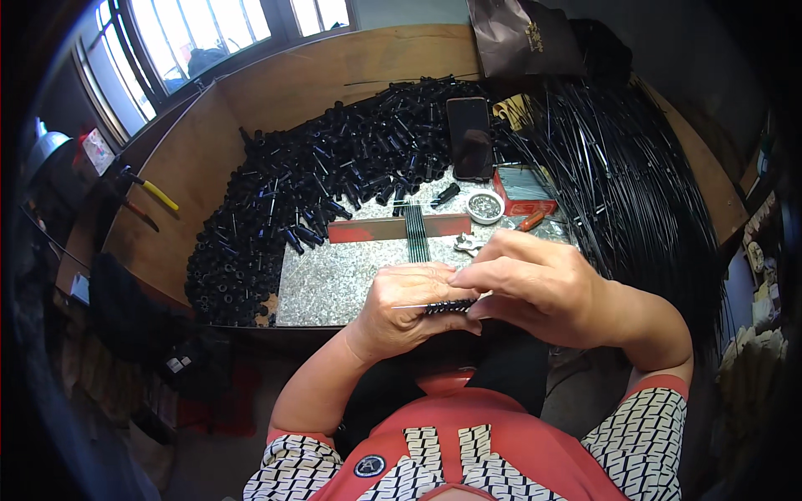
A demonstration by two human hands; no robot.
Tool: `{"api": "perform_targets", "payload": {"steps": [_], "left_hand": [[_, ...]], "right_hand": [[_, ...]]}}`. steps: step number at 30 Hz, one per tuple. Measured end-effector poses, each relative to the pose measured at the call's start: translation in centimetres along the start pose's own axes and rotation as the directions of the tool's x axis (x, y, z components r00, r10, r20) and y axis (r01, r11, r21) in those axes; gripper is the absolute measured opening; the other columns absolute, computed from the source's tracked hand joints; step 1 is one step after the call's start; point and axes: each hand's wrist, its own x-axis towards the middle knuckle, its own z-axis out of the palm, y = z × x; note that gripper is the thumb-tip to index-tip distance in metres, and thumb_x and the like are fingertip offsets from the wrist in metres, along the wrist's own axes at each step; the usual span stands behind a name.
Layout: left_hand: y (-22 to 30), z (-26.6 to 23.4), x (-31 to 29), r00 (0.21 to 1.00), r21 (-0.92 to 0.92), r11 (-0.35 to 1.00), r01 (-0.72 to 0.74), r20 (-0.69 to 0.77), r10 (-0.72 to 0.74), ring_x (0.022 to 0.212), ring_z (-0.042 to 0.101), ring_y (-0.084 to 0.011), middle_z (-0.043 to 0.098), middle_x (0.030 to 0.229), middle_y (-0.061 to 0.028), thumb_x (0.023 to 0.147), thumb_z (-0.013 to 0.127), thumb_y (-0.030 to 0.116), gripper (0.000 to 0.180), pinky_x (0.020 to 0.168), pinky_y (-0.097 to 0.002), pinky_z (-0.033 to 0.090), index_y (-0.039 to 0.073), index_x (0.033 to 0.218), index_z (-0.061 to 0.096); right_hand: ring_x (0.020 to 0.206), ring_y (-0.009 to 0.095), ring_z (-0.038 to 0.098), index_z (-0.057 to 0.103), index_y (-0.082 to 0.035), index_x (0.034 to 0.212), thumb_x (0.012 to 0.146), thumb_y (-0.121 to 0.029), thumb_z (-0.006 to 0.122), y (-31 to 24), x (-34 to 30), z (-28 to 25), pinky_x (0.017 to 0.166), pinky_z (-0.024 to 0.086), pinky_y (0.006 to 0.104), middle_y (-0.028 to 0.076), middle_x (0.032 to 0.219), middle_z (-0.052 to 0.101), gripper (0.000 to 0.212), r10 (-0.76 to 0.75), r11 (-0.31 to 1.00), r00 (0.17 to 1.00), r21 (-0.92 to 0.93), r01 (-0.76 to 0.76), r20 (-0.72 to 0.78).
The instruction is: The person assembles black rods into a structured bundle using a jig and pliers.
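Note:
My left hand [411, 302] is closed around a bundle of thin dark rods [417, 238] that runs away from me over a reddish-brown bar [359, 230]. The near ends of the bundle [449, 307] show as a dark row of tips below my left fingers. A thin pale wire or needle [408, 306] crosses in front of that hand. My right hand [543, 288] meets it from the right, thumb and fingers pinched together at the tips. What the right fingers hold, if anything, is hidden.
A large heap of short black tubes [334, 159] fills the left and back of the wooden-walled bench. Long black rods [618, 167] lie piled at the right. Behind my hands are a phone [469, 138], a round dish of small metal bits [484, 206], a metal clip-like piece [468, 243] and a red box [525, 196].

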Motion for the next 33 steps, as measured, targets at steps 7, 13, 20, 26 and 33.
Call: {"api": "perform_targets", "payload": {"steps": [7, 13, 20, 26, 33], "left_hand": [[-0.9, 0.7, -2.8, 0.993, 0.081, 0.994, 0.078, 0.082, -0.084, 0.081, 0.067, -0.0274, 0.068, 0.088, -0.0107, 0.068, 0.081, 0.029, 0.039, 0.070, -0.0337, 0.053, 0.003, 0.094, 0.067], [-4.7, 1.3, -8.3, 0.879, 0.463, 0.872, 0.162, 0.334, -0.341, 0.126, 0.043, -0.0352, 0.050, 0.130, -0.0185, 0.066, 0.077, 0.049, 0.075, 0.101, -0.0444, 0.039, 0.003, 0.121, 0.055], [-4.6, 0.4, -5.7, 0.878, 0.507, 0.856, 0.104, 0.357, -0.319, 0.134, 0.032, -0.0397, 0.041, 0.140, -0.0205, 0.067, 0.076, 0.054, 0.086, 0.109, -0.0517, 0.028, 0.002, 0.129, 0.047], [0.0, -2.7, 0.8, 0.809, 0.317, 0.857, 0.406, 0.312, -0.498, 0.099, 0.060, -0.0356, 0.063, 0.106, -0.0168, 0.077, 0.073, 0.035, 0.047, 0.084, -0.0438, 0.048, 0.007, 0.112, 0.057], [-0.3, -2.1, 3.9, 0.869, 0.008, 0.925, 0.379, 0.340, -0.359, 0.058, 0.055, -0.0214, 0.058, 0.064, -0.0142, 0.087, 0.065, 0.022, 0.024, 0.061, -0.0340, 0.046, -0.001, 0.083, 0.062]], "right_hand": [[0.068, 0.024, 0.059, 0.063, 0.000, 0.099, 0.076, -0.007, 0.073, 0.1, 1.3, 1.5, 0.057, 0.048, 0.0326, 0.011, 0.081, 0.058, 0.026, -0.021, 0.998, 0.994, 0.067, 0.014, 0.106], [0.066, 0.025, 0.059, 0.062, 0.001, 0.089, 0.078, 0.000, 0.070, 0.3, 2.1, 1.0, 0.057, 0.048, 0.0329, 0.011, 0.079, 0.057, 0.014, 0.007, 0.999, 0.997, -0.035, -0.005, 0.081], [0.063, 0.020, 0.058, 0.064, -0.001, 0.085, 0.081, -0.007, 0.070, -1.8, 6.5, -4.9, 0.053, 0.045, 0.0296, 0.009, 0.075, 0.058, 0.010, -0.062, 0.991, 0.998, -0.117, 0.063, 0.017], [0.066, 0.005, 0.056, 0.066, -0.002, 0.097, 0.089, -0.014, 0.065, -4.6, 11.8, -10.6, 0.051, 0.046, 0.0163, 0.004, 0.088, 0.061, 0.014, 0.310, 0.932, 0.926, -0.123, -0.340, -0.214], [0.085, 0.037, 0.068, 0.063, 0.001, 0.111, 0.085, -0.016, 0.065, -5.4, 13.7, -15.0, 0.069, 0.055, 0.0449, 0.019, 0.099, 0.069, 0.030, 0.292, 0.921, 0.936, -0.204, -0.330, -0.196]]}}
